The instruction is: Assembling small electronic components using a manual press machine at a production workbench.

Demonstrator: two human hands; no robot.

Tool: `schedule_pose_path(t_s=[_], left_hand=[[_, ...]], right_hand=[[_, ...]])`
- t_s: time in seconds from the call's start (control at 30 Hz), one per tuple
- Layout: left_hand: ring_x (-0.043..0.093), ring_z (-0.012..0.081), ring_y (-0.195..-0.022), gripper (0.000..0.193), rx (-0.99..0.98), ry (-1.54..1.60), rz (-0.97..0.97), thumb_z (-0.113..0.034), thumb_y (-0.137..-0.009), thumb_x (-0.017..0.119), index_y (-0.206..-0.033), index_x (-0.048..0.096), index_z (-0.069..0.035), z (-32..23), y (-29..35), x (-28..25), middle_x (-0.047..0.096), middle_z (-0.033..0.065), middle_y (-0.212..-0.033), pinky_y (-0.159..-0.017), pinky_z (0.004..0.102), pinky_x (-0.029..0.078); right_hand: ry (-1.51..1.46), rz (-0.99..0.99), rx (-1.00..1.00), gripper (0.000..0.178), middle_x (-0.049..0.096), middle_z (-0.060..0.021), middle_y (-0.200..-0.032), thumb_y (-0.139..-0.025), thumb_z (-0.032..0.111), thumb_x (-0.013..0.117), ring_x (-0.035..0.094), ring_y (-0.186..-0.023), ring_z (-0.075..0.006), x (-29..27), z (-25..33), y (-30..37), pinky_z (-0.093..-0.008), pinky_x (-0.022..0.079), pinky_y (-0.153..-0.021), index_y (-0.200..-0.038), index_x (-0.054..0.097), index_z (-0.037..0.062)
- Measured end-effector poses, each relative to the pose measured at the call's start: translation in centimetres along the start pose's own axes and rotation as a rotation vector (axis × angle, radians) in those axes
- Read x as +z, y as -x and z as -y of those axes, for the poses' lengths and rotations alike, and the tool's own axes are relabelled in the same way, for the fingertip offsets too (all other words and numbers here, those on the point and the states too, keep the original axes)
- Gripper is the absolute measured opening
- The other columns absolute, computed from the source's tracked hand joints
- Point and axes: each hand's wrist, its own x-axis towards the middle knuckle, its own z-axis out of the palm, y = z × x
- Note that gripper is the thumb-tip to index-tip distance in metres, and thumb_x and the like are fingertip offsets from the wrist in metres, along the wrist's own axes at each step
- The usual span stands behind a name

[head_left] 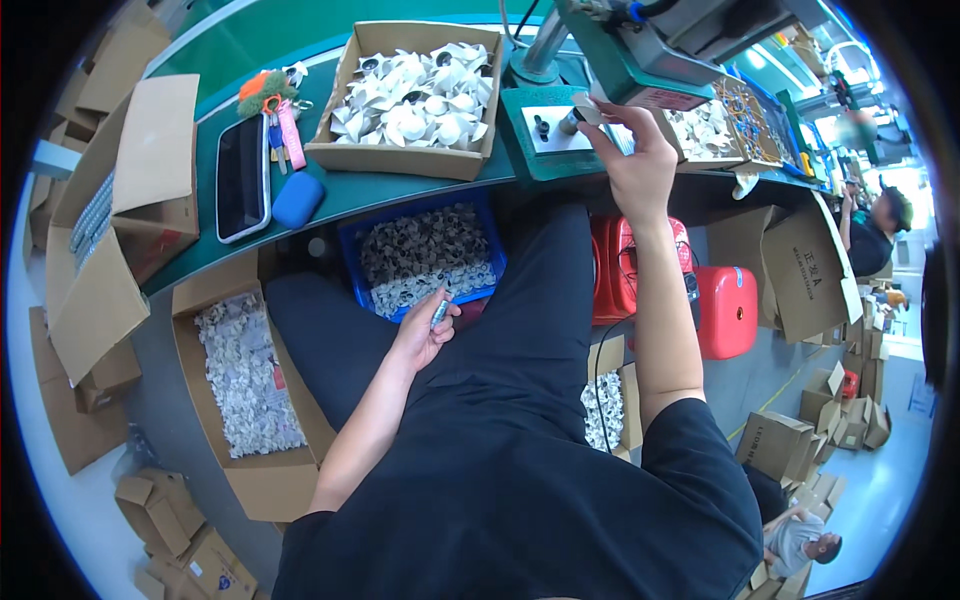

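Observation:
My right hand [640, 160] reaches to the green bench press [545, 130] and pinches a white bladed part [588, 108], which looks like a small fan impeller. The part is just above a short metal cylinder [570, 122] on the press's pale plate; whether they touch I cannot tell. Low over my lap, my left hand [425, 330] is closed around a small silvery metal cylinder [440, 314]. Just beyond it sits a blue bin [349, 255] of small dark grey and whitish pieces. A cardboard box [400, 160] on the bench holds many similar white bladed parts.
On the bench's left lie a phone [243, 180], a blue case [298, 200] and keys [290, 140]. An open carton [150, 200] stands beside them. Red containers [728, 312] are right of my legs; a box of whitish pieces [250, 375] is at left. Other people sit at far right.

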Motion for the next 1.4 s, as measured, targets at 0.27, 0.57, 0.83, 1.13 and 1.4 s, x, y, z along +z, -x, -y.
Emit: schedule_pose_path(t_s=[0.27,0.57,0.83,1.13,1.4], left_hand=[[0.044,0.0043,-0.055,0.023,0.018,0.011,0.009,-0.032,-0.104,0.06,-0.102,0.058,-0.009,-0.2,-0.1,-0.3,0.063,0.0076,-0.088,-0.049,0.0209,0.033],[0.044,0.004,-0.056,0.021,0.007,0.017,0.013,-0.031,-0.104,0.059,-0.102,0.057,-0.01,-0.5,-0.7,0.1,0.063,0.0074,-0.089,-0.05,0.0206,0.033],[0.044,0.0038,-0.056,0.021,0.037,0.04,0.01,-0.03,-0.104,0.06,-0.103,0.057,-0.009,-0.4,-0.6,-0.3,0.063,0.0073,-0.089,-0.049,0.0207,0.033],[0.043,0.004,-0.055,0.024,0.046,0.055,-0.043,-0.032,-0.103,0.062,-0.103,0.057,-0.009,-0.4,-0.3,-1.0,0.063,0.0073,-0.088,-0.048,0.0203,0.032],[0.048,0.0067,-0.059,0.027,0.012,0.079,-0.115,-0.035,-0.101,0.063,-0.101,0.058,-0.008,0.0,-1.9,0.0,0.063,0.0076,-0.09,-0.051,0.022,0.036]], right_hand=[[0.227,0.076,-0.414,0.026,0.075,-0.01,-0.105,-0.077,0.004,0.082,0.068,-0.092,-0.0237,-0.4,0.7,-0.8,-0.0332,0.056,-0.082,-0.102,0.075,0.0039],[0.393,0.034,-0.652,0.029,0.074,-0.0093,-0.113,-0.078,0.003,0.081,0.067,-0.1,-0.025,0.4,-0.7,-0.5,-0.0352,0.055,-0.088,-0.106,0.074,0.0025],[0.424,-0.025,-0.597,0.029,0.073,-0.0105,-0.113,-0.08,0.001,0.079,0.065,-0.11,-0.0276,0.7,0.3,1.3,-0.0375,0.054,-0.094,-0.108,0.073,0.0003],[0.23,0.073,0.137,0.025,0.074,-0.0148,-0.112,-0.098,0.011,0.063,0.069,-0.104,-0.0214,-2.7,-7.4,-3.5,-0.0344,0.05,-0.097,-0.118,0.069,-0.0033],[0.444,0.287,-0.126,0.019,0.072,-0.0161,-0.095,-0.091,0.011,0.061,0.067,-0.088,-0.0191,-1.1,-27.7,-4.5,-0.0332,0.05,-0.081,-0.101,0.068,-0.0044]])
